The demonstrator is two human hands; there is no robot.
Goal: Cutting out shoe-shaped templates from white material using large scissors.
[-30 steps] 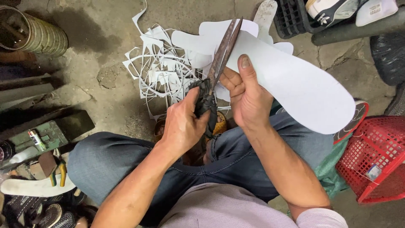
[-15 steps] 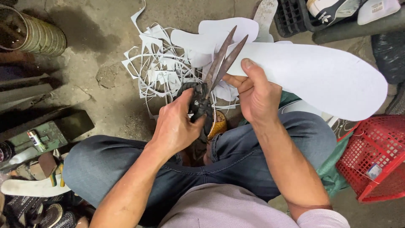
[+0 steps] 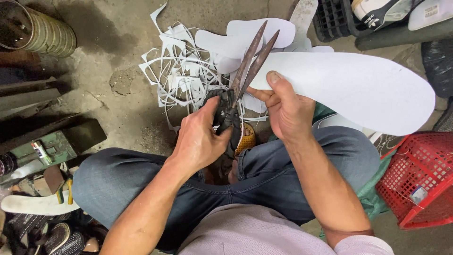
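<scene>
Scissors point(image 3: 252, 61) opened wider; left hand point(image 3: 200, 139) grips them, right hand point(image 3: 288, 106) pinches white insole point(image 3: 358, 87).

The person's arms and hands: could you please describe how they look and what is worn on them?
Both hands, left hand and right hand, are bare, with no gloves, rings or watch in view. The forearms are uncovered; a pale short sleeve shows at the right upper arm.
</scene>
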